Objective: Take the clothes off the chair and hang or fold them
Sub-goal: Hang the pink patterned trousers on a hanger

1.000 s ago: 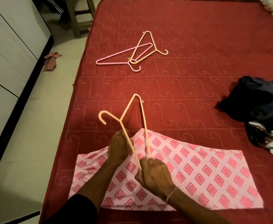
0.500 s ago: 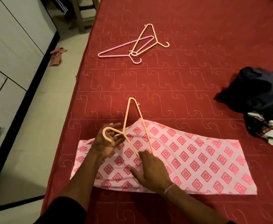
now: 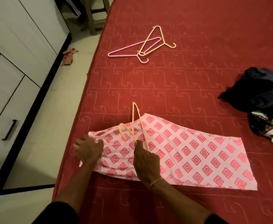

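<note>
Pink patterned cloth (image 3: pixel 181 151) lies flat near the red bed's (image 3: pixel 197 86) front-left edge. Right hand (image 3: pixel 146 160) pinches the orange hanger (image 3: pixel 135 125), whose lower bar is tucked under the fabric. Left hand (image 3: pixel 88 147), blurred, fingers spread, rests at the cloth's left end. Two more hangers (image 3: pixel 147 44) lie farther back; dark clothes (image 3: pixel 261 94) are cut off at right.

L hand (image 3: pixel 88 148) open, spread; R hand (image 3: pixel 146 160) fingers curled, pinching.

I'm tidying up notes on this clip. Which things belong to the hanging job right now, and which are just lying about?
In the job:
- pink patterned cloth
- peach hanger, held by the right hand
- left hand, on the cloth's edge

Lying about:
- two spare hangers
- dark clothes pile
- rag on the floor
</note>
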### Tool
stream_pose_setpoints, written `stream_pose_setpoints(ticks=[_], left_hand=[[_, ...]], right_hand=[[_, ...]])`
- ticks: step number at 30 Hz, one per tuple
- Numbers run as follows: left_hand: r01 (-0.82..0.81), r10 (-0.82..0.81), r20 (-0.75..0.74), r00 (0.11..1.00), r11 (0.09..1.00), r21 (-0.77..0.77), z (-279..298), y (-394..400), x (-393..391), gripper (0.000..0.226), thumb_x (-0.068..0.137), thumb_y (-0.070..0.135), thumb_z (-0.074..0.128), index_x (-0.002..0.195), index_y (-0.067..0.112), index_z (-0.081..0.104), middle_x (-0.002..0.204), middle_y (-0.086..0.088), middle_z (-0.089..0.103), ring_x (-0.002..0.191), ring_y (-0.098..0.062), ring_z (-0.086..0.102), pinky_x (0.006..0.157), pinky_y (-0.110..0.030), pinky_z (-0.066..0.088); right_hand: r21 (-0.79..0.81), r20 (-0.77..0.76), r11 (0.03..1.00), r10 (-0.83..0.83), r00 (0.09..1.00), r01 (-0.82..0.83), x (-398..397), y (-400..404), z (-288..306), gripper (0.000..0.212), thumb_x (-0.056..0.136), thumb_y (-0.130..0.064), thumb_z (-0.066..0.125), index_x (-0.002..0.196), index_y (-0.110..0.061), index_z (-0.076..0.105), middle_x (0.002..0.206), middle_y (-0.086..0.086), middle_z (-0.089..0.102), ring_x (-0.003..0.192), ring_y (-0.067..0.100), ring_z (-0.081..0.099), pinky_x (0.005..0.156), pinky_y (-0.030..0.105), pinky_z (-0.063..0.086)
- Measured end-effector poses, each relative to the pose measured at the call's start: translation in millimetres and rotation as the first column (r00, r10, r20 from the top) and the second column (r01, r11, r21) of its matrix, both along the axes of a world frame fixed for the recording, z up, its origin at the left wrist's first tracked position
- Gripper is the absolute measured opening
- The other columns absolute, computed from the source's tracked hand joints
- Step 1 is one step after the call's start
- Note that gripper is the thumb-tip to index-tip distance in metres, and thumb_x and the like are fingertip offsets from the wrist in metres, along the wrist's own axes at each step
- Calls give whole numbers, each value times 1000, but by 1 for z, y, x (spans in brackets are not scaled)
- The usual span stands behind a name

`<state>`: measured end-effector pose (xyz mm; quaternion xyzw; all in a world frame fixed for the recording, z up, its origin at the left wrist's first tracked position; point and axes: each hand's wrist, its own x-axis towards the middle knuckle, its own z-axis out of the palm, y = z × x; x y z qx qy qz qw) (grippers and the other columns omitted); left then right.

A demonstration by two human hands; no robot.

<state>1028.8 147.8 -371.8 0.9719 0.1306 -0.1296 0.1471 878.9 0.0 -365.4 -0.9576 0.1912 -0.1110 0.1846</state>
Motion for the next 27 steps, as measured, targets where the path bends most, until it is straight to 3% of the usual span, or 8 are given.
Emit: stream_pose_setpoints(ticks=[3, 7, 10, 14, 17, 22, 25, 27], left_hand=[[-117, 118, -23, 993, 993, 36, -13, 26, -8, 66, 85, 33, 72, 130, -6, 44, 133, -35, 45, 124, -49, 43, 96, -55, 41], [-41, 12, -129, 992, 973, -228, -28, 56, -3, 50, 87, 27, 71, 115, -12, 57, 115, -32, 64, 104, -45, 63, 83, -44, 51], [-113, 42, -145, 989, 841, -528, -20, 60, -8, 24, 87, 23, 74, 92, 1, 70, 94, -22, 73, 72, -28, 70, 67, -43, 59], [5, -133, -113, 985, 669, -743, -1, 40, -18, 10, 89, 11, 73, 97, 15, 71, 93, -5, 75, 78, -17, 73, 67, -35, 60], [84, -230, -73, 970, 606, -791, 5, 18, -30, 17, 87, 7, 75, 102, 15, 75, 92, 4, 77, 85, -8, 72, 72, -25, 59], [-14, -230, -167, 959, 548, -836, -1, -14, -42, 11, 93, 8, 66, 100, 10, 74, 94, -5, 75, 92, -20, 71, 79, -31, 58], [-134, -237, -273, 933, 473, -871, -2, -23, -48, 12, 92, 13, 63, 91, 5, 73, 97, -17, 73, 93, -29, 68, 88, -44, 54], [-170, -199, -281, 939, 442, -881, 2, -30, -53, 12, 92, 14, 66, 89, 3, 70, 88, -17, 70, 83, -24, 66, 73, -34, 55]], right_hand=[[5, -69, 999, -31, 997, 32, -8, 11, -9, 36, 89, -14, 51, 124, -11, 52, 42, -8, 41, 27, 7, 34, 32, 20, 26], [62, -78, 998, 26, 997, -21, -9, 27, -26, 40, 85, -16, 69, 120, -13, 52, 43, -6, 44, 29, 8, 34, 28, 22, 31], [166, -61, 985, 48, 997, -38, -6, 39, -29, 23, 103, -33, 39, 119, -17, 44, 50, -6, 48, 36, 7, 35, 33, 20, 25], [317, -91, 948, 34, 995, -3, -1, 43, -34, 46, 103, -50, 18, 130, -21, 40, 68, 1, 60, 53, 18, 54, 46, 28, 33], [393, -96, 919, 61, 994, -18, 3, 42, -33, 49, 105, -52, 19, 136, -23, 42, 73, 2, 65, 57, 19, 59, 49, 31, 40], [592, -36, 804, -52, 998, 63, 7, 36, -29, 41, 107, -42, 32, 131, -25, 60, 100, -1, 58, 88, 14, 58, 75, 28, 44], [646, -60, 748, -148, 987, 151, 8, 28, -35, 35, 106, -31, 45, 112, -10, 73, 110, 5, 49, 94, 16, 56, 85, 27, 43], [692, -67, 709, -128, 990, 139, 8, 24, -35, 35, 104, -26, 49, 93, -6, 75, 110, 5, 50, 89, 8, 56, 81, 24, 42]])
